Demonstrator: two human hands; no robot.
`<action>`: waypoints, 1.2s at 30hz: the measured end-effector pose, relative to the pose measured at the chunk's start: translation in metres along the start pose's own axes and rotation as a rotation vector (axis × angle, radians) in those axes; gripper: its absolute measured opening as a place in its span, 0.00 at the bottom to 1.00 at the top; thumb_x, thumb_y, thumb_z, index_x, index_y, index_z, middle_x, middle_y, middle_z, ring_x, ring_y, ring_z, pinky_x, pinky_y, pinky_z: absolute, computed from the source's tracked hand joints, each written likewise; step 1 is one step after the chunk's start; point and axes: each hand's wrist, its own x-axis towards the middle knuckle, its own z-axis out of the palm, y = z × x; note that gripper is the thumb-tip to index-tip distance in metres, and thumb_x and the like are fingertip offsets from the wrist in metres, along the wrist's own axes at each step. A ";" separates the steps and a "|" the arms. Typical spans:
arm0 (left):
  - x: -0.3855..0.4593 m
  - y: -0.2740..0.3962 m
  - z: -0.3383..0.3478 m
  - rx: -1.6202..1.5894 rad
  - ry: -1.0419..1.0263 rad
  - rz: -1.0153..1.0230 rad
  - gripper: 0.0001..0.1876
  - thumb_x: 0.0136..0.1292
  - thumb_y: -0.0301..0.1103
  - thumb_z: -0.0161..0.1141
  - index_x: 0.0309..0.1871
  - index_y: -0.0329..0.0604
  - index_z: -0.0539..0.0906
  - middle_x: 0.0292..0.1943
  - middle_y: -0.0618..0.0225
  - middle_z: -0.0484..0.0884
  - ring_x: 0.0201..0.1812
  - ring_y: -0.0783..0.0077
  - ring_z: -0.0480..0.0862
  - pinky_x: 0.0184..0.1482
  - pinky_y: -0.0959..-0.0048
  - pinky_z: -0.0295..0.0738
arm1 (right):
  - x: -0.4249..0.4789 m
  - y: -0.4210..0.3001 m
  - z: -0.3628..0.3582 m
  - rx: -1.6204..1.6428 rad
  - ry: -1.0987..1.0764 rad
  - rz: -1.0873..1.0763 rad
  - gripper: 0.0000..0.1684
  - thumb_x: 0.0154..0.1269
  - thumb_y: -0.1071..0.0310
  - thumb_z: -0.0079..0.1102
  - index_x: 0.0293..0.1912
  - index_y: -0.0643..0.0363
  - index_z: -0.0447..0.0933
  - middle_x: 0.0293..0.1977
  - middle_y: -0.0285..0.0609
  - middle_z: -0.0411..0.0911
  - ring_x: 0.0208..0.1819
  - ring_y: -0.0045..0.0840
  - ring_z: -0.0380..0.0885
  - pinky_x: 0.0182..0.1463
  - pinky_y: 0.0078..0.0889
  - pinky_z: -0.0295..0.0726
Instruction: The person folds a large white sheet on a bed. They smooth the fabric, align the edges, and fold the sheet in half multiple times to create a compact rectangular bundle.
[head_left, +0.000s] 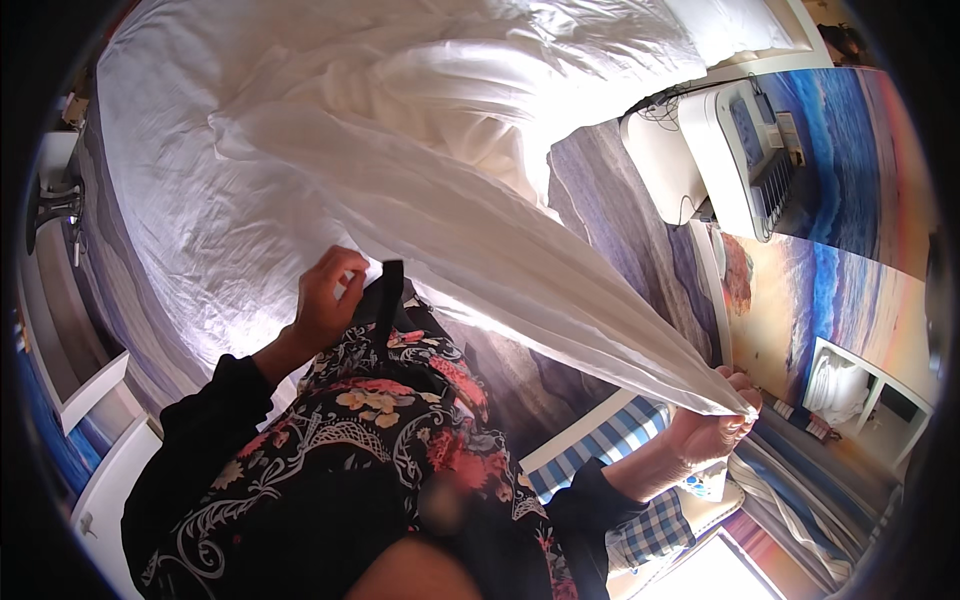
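A white bedsheet or duvet cover is stretched diagonally from the bed towards the lower right. Its gathered corner is pinched in my right hand, held out to the side. My left hand is near the edge of the bed with its fingers curled, close to a black strap; whether it grips any fabric cannot be told. Beneath and behind the raised cloth, more rumpled white bedding covers the bed.
A white bedside table with cables and small devices stands right of the bed. A seat with a blue checked cushion is at the lower right, by striped curtains. A white door is at the lower left. Patterned carpet shows beside the bed.
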 end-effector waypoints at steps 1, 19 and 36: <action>0.005 0.000 0.001 0.049 0.058 0.053 0.10 0.47 0.20 0.56 0.35 0.39 0.74 0.32 0.61 0.76 0.33 0.60 0.77 0.33 0.69 0.71 | 0.000 -0.001 0.000 -0.009 0.006 -0.006 0.14 0.46 0.58 0.66 0.23 0.55 0.72 0.16 0.33 0.67 0.19 0.17 0.65 0.24 0.18 0.68; 0.056 -0.008 0.007 0.214 0.176 0.374 0.13 0.35 0.18 0.58 0.28 0.43 0.73 0.47 0.60 0.72 0.52 0.55 0.69 0.52 0.60 0.61 | -0.009 0.000 -0.009 0.040 0.010 0.059 0.13 0.48 0.60 0.65 0.27 0.57 0.74 0.19 0.37 0.71 0.23 0.20 0.71 0.29 0.21 0.73; 0.046 -0.013 -0.026 0.188 -0.027 0.377 0.06 0.41 0.21 0.58 0.26 0.39 0.76 0.32 0.62 0.76 0.38 0.57 0.75 0.46 0.61 0.67 | -0.022 0.005 -0.037 0.076 -0.046 0.144 0.08 0.51 0.67 0.62 0.31 0.56 0.73 0.29 0.33 0.69 0.33 0.21 0.68 0.42 0.27 0.69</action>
